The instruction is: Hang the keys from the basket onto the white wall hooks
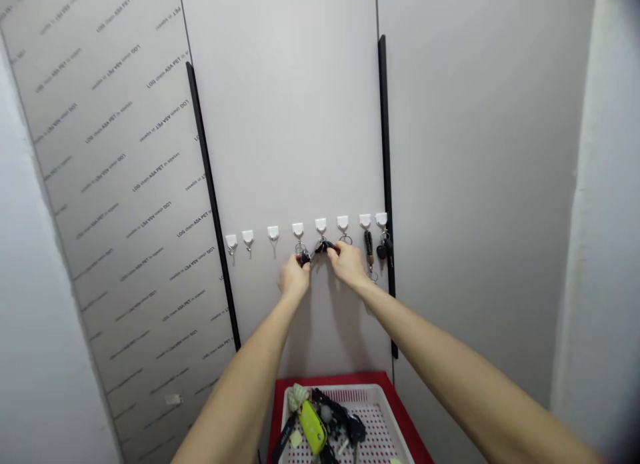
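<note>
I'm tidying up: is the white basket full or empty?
The white basket is part-filled: a lime-green case and dark items lie toward its left; bare perforated floor shows at right.

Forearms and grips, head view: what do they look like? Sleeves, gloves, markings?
Human, ungloved: left grip and right grip both bare. Left forearm and right forearm bare too, no sleeves in frame. No watch, band or markings visible. Rings: too small to tell.

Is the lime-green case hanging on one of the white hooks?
No, the lime-green case lies in the white basket, below the row of white hooks.
</note>
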`<action>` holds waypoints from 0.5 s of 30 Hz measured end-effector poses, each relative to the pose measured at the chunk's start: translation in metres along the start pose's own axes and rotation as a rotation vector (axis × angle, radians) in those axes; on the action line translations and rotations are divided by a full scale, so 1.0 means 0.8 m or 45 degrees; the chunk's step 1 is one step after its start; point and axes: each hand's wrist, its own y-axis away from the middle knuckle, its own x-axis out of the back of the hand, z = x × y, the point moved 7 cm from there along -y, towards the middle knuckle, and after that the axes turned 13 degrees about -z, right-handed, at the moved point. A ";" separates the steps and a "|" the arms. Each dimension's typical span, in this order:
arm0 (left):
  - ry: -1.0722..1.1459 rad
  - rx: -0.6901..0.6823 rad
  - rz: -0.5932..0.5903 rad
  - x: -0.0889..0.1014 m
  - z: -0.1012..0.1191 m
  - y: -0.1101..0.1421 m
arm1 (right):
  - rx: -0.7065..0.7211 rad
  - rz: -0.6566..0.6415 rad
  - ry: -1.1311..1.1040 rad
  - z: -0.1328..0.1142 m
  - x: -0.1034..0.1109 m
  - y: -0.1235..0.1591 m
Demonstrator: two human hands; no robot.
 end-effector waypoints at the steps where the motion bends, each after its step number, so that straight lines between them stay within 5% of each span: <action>1: 0.016 -0.019 -0.024 0.001 0.005 -0.004 | 0.046 0.024 0.010 -0.004 0.008 -0.002; 9: 0.276 -0.268 -0.069 0.069 0.062 -0.021 | 0.287 0.087 -0.137 -0.053 0.059 -0.032; 12: 0.162 -0.335 -0.427 0.052 0.066 -0.009 | 0.394 -0.176 -0.115 -0.064 0.040 -0.022; 15: 0.000 -0.361 -0.758 0.001 0.034 0.033 | 0.451 -0.496 -0.009 -0.046 -0.013 0.020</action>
